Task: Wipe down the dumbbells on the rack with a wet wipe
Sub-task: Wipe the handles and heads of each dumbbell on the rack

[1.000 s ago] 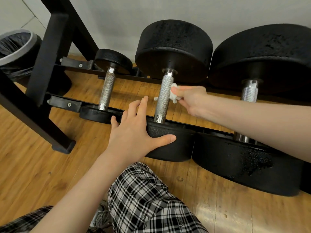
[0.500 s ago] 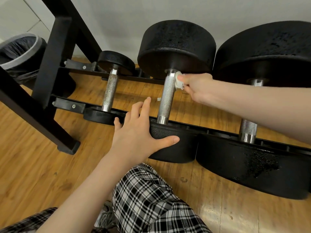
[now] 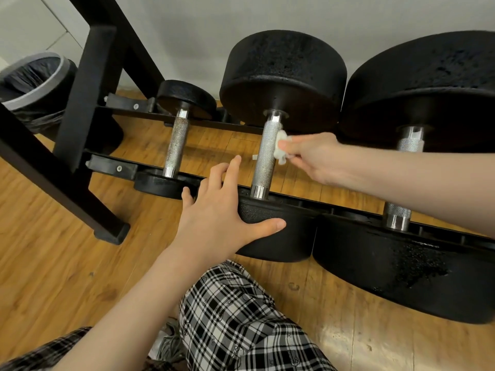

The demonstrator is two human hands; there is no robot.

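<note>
Right now the right hand (image 3: 316, 156) is pinching a small wadded wet wipe (image 3: 281, 147) between thumb and fingertips and pressing it against the right side of the knurled handle (image 3: 266, 156) of the middle dumbbell (image 3: 284, 76). Half a second ago the wipe was sitting higher, right up at the collar under the far head; a second ago it was lower, near mid-handle. So the hand is working up and down the grip, and the handle is being scrubbed rather than just dabbed. I judge this dumbbell's handle to be mid-clean, with the others possibly yet to be done.

The left hand (image 3: 214, 212) is lying flat and spread, fingers apart, braced on the near head (image 3: 276, 231) of the same dumbbell at the rack's front rail, gripping nothing, and it is resting much where it was.

The rack (image 3: 80, 108) is a black steel frame sitting low on a wooden plank floor (image 3: 53, 263), its rear rail close to a pale wall. A small dumbbell (image 3: 176, 140) is sitting toward the rack's left end, a large one (image 3: 407, 183) toward the right end. A lined bin (image 3: 32, 81) is standing beyond the rack's left end. Checked trousers (image 3: 241, 317) are filling the bottom of the view.
</note>
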